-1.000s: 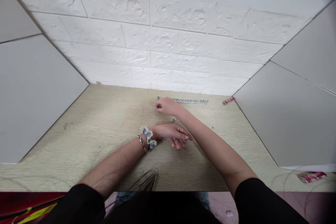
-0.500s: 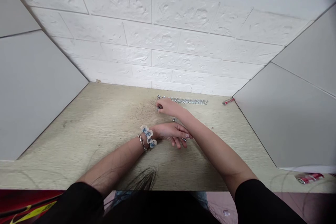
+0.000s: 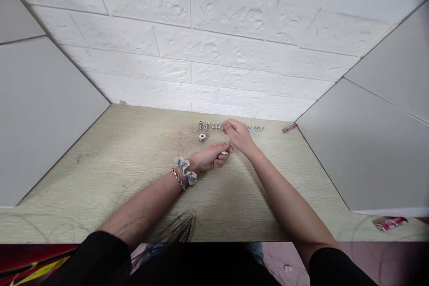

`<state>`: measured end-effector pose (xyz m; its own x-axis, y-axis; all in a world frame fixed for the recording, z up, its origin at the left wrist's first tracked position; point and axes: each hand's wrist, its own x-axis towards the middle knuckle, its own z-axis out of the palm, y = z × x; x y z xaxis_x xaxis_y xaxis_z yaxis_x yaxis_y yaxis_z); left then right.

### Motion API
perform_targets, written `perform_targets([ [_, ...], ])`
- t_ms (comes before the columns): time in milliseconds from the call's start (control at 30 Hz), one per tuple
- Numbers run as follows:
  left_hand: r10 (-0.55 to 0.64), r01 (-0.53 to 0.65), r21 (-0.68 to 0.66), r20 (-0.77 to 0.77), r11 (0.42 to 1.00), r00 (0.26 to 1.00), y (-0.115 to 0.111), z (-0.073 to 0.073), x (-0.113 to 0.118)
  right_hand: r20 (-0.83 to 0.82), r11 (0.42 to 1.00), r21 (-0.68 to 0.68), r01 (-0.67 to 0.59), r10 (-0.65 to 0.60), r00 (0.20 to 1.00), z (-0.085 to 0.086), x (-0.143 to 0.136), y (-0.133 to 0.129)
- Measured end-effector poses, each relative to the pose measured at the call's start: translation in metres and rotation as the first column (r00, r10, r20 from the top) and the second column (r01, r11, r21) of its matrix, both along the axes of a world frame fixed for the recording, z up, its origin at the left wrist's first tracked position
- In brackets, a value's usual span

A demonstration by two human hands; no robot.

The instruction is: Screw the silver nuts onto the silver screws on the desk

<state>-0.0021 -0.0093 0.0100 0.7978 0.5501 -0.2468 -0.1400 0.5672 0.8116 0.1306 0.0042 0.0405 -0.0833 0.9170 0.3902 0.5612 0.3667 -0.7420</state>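
My left hand (image 3: 212,155), with a scrunchie and chain bracelet at the wrist, is closed around a small silver metal piece (image 3: 224,153); its exact kind is partly hidden by the fingers. Just above and right of it, my right hand (image 3: 240,136) has its fingers curled together, and I cannot make out whether anything is in them. It covers the middle of a row of silver screws (image 3: 256,129). Left of the row stand two silver fittings (image 3: 200,125), and in front of them sits a round metal piece with a dark hole (image 3: 202,137).
The pale wooden tabletop (image 3: 100,178) meets a white brick-pattern wall (image 3: 208,71). Grey panels (image 3: 378,147) stand on both sides. One red battery (image 3: 289,128) lies at the back right, and a red cylinder (image 3: 391,224) near the front right edge.
My right hand has left the round metal piece and moved right, over the screw row. My left hand has moved up and closed its fingers. The small piece above it no longer shows separately.
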Motion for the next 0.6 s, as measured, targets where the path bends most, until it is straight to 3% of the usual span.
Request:
perform_targets([
  [67, 0.088, -0.087, -0.032, 0.039, 0.996, 0.995, 0.001, 0.0, 0.003, -0.083, 0.999, 0.023, 0.032, -0.03, 0.996, -0.006, 0.005, -0.012],
  [133, 0.165, -0.164, -0.022, 0.063, 0.986, 0.984, 0.002, -0.001, 0.005, -0.098, 0.999, 0.004, -0.033, 0.033, 0.995, -0.011, 0.006, -0.023],
  [333, 0.365, -0.369, 0.184, 0.057, 0.911, 0.929, 0.002, -0.006, 0.009, 0.011, 0.994, -0.014, -0.11, 0.11, 0.994, -0.019, 0.001, -0.035],
  [600, 0.485, -0.474, 0.252, 0.022, 0.844, 0.874, 0.006, -0.01, 0.008, -0.039, 0.982, -0.058, -0.18, 0.178, 0.983, -0.028, 0.007, -0.031],
])
